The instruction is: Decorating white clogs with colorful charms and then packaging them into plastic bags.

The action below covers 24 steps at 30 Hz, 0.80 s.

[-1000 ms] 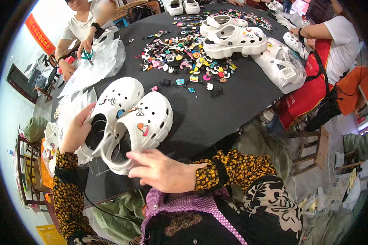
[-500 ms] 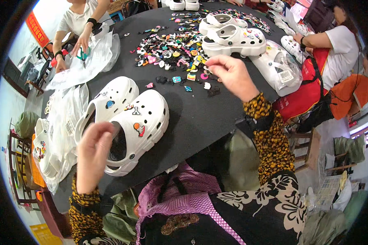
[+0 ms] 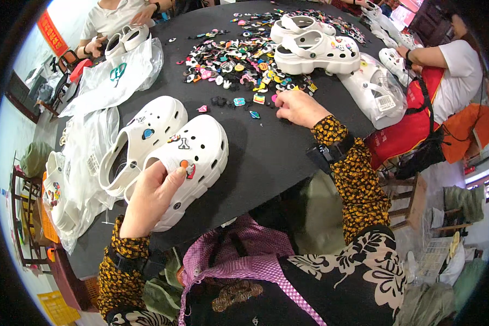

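My left hand (image 3: 149,195) grips the nearer white clog (image 3: 209,144) at the edge of its foot opening, thumb on top and fingers inside. That clog carries a few charms, among them a letter-shaped one (image 3: 183,143) and a red and orange one (image 3: 190,170) by my thumb. Beside it on the left lies its mate, another white clog (image 3: 165,117) with a blue charm (image 3: 148,133). My right hand (image 3: 304,108) is low over the near edge of a heap of colourful shoe charms (image 3: 233,68), fingers curled down together; what they hold, if anything, is hidden.
Two white clogs (image 3: 320,54) stand beyond my right hand, near a bagged white clog (image 3: 377,92). Clear plastic bags (image 3: 84,163) and green-handled scissors (image 3: 118,73) lie on the left of the black table (image 3: 266,163). Co-workers sit at far left and right.
My left hand has moved right and taken hold of the nearer clog. My right hand has come down to the charms. The far-left co-worker has let go of the scissors and handles white clogs.
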Each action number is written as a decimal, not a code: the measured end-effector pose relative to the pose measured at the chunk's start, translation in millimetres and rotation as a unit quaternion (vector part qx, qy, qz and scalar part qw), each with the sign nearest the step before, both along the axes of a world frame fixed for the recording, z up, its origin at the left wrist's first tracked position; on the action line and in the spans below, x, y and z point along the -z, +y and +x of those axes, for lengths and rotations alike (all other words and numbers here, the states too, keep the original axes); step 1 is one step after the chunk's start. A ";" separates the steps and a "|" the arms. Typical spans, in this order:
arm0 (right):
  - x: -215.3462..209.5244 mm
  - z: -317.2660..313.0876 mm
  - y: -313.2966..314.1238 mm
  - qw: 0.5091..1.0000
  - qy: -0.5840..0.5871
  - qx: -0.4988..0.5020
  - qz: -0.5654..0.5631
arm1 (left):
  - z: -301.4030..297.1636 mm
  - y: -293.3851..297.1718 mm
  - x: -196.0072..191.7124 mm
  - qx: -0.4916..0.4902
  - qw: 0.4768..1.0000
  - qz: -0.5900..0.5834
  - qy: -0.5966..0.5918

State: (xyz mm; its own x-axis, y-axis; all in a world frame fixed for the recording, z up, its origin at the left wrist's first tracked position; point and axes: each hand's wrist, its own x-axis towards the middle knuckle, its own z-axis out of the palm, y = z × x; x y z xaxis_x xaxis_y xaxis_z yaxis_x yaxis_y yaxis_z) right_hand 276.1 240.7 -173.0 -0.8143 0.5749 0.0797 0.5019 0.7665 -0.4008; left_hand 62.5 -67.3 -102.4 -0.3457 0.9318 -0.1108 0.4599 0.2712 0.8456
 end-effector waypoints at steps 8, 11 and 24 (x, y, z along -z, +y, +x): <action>-14.8 5.8 -9.5 0.880 0.281 0.050 -0.379 | -3.9 -3.1 33.1 -0.048 0.993 0.095 -0.057; -20.9 6.8 -23.6 0.863 0.291 0.031 -0.411 | -2.0 -2.3 26.1 -0.045 0.997 0.059 -0.037; -36.6 -21.7 -73.0 0.853 0.355 0.015 -0.382 | 2.9 -4.1 31.9 -0.045 0.990 0.092 -0.100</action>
